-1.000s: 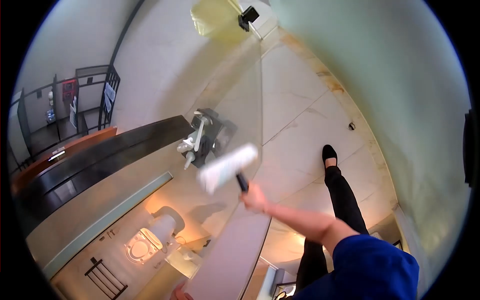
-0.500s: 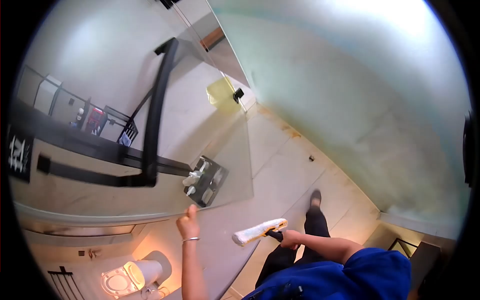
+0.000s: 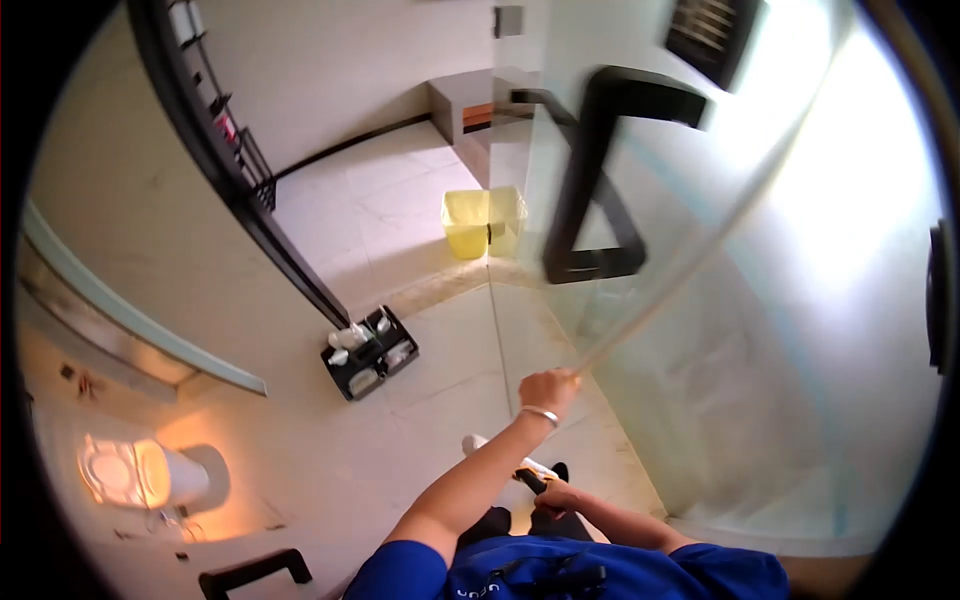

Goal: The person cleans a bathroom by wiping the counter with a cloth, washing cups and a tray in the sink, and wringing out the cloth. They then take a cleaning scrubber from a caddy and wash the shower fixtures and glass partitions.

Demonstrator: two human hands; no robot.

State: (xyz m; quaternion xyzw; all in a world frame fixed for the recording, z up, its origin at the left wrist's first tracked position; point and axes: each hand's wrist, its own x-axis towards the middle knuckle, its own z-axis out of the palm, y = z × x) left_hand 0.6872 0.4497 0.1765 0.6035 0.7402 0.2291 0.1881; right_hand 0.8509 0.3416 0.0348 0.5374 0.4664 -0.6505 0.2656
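A glass door (image 3: pixel 680 330) with a blurred black handle (image 3: pixel 575 200) stands on the right, its pale edge running down to my left hand (image 3: pixel 549 392). The fingers of that hand are closed on the edge near its lower end. Lower down, my right hand (image 3: pixel 555 497) grips the black handle of a window washer. The washer's white fleece head (image 3: pixel 540 468) is partly hidden behind my left forearm.
A black caddy (image 3: pixel 370 353) with bottles sits on the tiled floor by a dark frame. Beyond the doorway stands a yellow bin (image 3: pixel 465 225), with a grey bench (image 3: pixel 465 100) behind it. A toilet (image 3: pixel 145 473) is at lower left.
The glass door has swung from the left side over to the right. My left hand moved right with it, now closed on its edge. The washer stays in my right hand, lower in view.
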